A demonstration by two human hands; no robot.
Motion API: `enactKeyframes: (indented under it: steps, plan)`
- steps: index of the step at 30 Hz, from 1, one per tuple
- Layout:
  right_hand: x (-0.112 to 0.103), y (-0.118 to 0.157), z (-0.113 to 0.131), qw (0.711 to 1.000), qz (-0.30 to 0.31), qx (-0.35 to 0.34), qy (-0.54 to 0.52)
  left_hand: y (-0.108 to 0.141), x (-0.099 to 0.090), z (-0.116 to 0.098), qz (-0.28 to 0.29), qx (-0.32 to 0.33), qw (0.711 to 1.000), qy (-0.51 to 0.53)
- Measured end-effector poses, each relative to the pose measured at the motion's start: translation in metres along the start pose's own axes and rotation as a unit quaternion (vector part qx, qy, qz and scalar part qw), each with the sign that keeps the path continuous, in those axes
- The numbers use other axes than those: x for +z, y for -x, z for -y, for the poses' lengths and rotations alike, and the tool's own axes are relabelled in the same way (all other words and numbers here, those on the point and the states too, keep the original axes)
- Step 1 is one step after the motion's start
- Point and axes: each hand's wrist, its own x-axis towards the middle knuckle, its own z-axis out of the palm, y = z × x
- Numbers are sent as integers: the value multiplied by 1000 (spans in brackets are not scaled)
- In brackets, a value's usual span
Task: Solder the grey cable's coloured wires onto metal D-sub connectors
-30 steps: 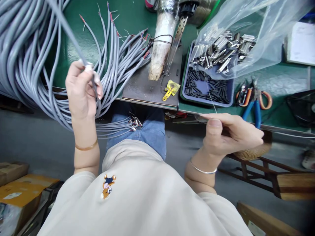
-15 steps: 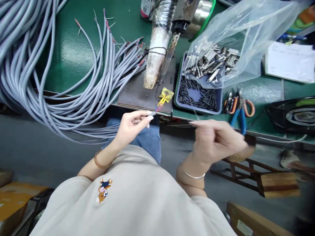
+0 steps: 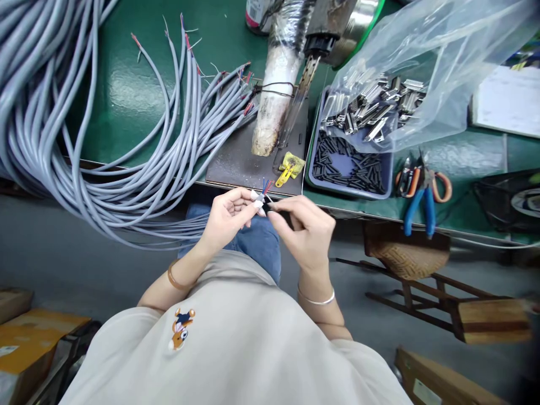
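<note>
My left hand (image 3: 226, 220) pinches the stripped end of a grey cable (image 3: 260, 198) between thumb and forefinger. Thin red and blue wires (image 3: 266, 186) fan out past the fingertips. Right beside them, my right hand (image 3: 304, 229) has thumb and forefinger closed at the cable end. What those fingers hold is too small to make out; a dark patch and a pale strand show at their tips. A yellow metal-tipped clip piece (image 3: 285, 175) rests on yellow material (image 3: 296, 163) just beyond the wires, on a dark board (image 3: 236, 160).
Many grey cables (image 3: 139, 185) drape over the bench's left. A soldering iron (image 3: 310, 73) lies beside a wrapped white tube (image 3: 270, 112). A blue tray (image 3: 350, 191) holds small black tubes (image 3: 331, 160) and bagged metal parts (image 3: 379, 107). Pliers (image 3: 422, 205) lie right; a wooden stool (image 3: 491, 320) stands below.
My right hand has come in from the right, where it was blurred and held out with a thin strand at its fingertips, to meet my left hand. The wires now stand more spread.
</note>
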Motion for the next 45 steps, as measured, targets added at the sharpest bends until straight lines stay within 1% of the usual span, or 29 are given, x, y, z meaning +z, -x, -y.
enactKeyframes:
  steps: [2, 3, 4, 6, 9, 13, 17, 21, 24, 28, 29, 30, 32, 33, 35, 36, 38, 40, 43, 45]
  plan:
    - [-3, -1, -1, 996, -71, 49, -14, 0, 0, 0, 3, 3, 1000, -2]
    - [-5, -3, -2, 993, -93, 74, -25, 0, 0, 0, 4, 4, 1000, -5]
    - [-6, -4, -1, 990, -99, 95, -38, 1, 1, 0, 4, 5, 1000, -9]
    - [-6, -8, 0, 988, -75, 120, -67, 0, 2, 1, -1, 10, 1000, -17]
    - [-3, -13, 4, 986, -45, 134, -89, 0, 3, 4, -8, 18, 999, -26]
    - [2, -14, 6, 984, -43, 145, -94, 0, 4, 7, -10, 31, 998, -46]
    - [2, -13, 3, 982, -40, 157, -101, 1, 4, 10, -13, 41, 996, -75]
    - [1, -12, 1, 980, -40, 159, -110, 1, 5, 10, -11, 39, 997, -72]
    - [0, -10, 0, 980, -51, 153, -112, -1, 6, 8, 27, 1, 999, -37]
    - [-3, -6, -2, 980, -78, 154, -101, -8, 2, 7, 123, -57, 991, -2]
    - [-4, -5, -3, 980, -83, 153, -99, -10, 1, 8, 129, -62, 990, 3]
    - [-5, -4, -3, 980, -84, 149, -97, -12, 0, 10, 123, -61, 991, 8]
    - [-6, -2, -3, 983, -71, 141, -91, -13, 0, 14, 84, -36, 996, 7]
    - [-6, -2, -2, 985, -60, 135, -85, -13, 1, 17, 58, -8, 998, -5]
    - [-4, -2, 0, 989, -39, 125, -65, -12, 3, 20, 16, 74, 995, -64]
    - [-3, -2, 1, 991, -35, 121, -52, -11, 5, 22, 1, 121, 987, -107]
    - [-1, -2, 2, 992, -37, 118, -29, -8, 7, 24, -16, 212, 958, -194]
    - [1, -2, 2, 991, -46, 121, -17, -7, 9, 25, -21, 280, 924, -260]
    - [3, -2, 1, 990, -53, 126, -20, -7, 9, 29, -22, 346, 879, -329]
    - [4, -1, -1, 989, -59, 133, -23, -9, 8, 31, -17, 366, 855, -368]
